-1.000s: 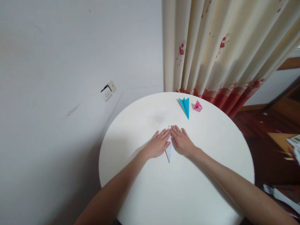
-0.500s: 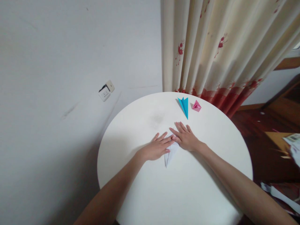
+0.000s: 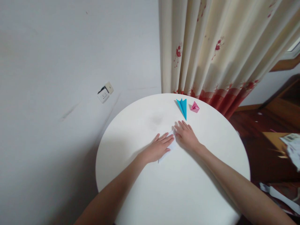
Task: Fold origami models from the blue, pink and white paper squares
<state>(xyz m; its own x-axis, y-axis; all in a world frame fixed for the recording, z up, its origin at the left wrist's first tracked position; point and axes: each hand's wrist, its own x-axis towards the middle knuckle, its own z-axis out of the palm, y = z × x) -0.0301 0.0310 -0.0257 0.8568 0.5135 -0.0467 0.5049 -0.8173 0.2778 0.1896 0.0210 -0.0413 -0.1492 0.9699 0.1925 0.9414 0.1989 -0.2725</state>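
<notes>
A folded sheet of white paper [image 3: 172, 145] lies on the round white table, its narrow tip pointing toward me. My left hand [image 3: 159, 147] rests flat across the paper with fingers stretched out, covering much of it. Against the paper's upper right edge sits my right hand [image 3: 186, 135], palm down, fingers extended and close to the surface; its thumb is partly tucked from sight. Beyond my right hand lies a blue paper plane [image 3: 182, 107], and beside that a small pink origami piece [image 3: 194, 107].
The round white table [image 3: 131, 125] stands against a wall with a socket [image 3: 103, 95]. A cream and red curtain [image 3: 211, 62] hangs behind its far edge. Papers [image 3: 292, 148] and cardboard [image 3: 272, 139] are on the right, over a dark red floor.
The white paper has turned, its near tip swinging to the left. My right hand has shifted slightly to the right edge of the paper; my left hand stays on it.
</notes>
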